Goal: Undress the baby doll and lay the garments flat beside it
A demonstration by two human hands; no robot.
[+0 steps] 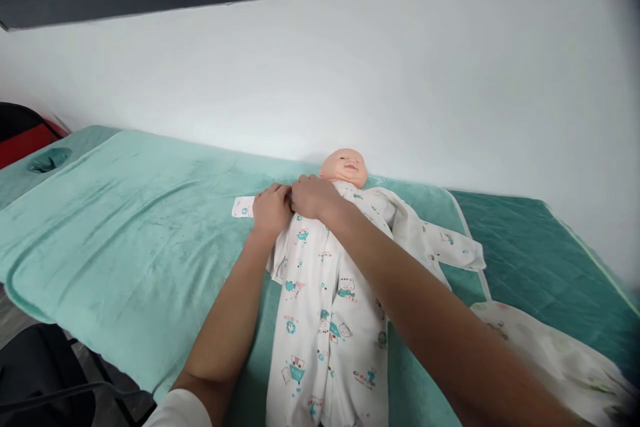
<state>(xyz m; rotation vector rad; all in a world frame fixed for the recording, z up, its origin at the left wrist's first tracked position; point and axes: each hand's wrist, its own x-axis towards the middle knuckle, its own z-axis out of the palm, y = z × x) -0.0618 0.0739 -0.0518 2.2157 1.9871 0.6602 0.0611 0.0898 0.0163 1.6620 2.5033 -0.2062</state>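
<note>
A baby doll (345, 167) lies on its back with its head toward the wall. White baby pajamas (327, 300) with teal and pink animal prints are spread over its body. My left hand (273, 209) is closed around the sleeve on the left side, whose cuff (243, 207) sticks out past my fingers. Right beside it, touching it, my right hand (313, 197) has its fingers curled on the same sleeve near the doll's shoulder. The doll's arm there is hidden. The other sleeve (457, 250) lies stretched out to the right.
A light green cover (150, 213) lies over the bed, with a darker green quilted part (530, 247) at right. A printed white cloth (550, 353) lies at lower right. The white wall (320, 80) rises behind. A black chair (45, 373) stands at lower left.
</note>
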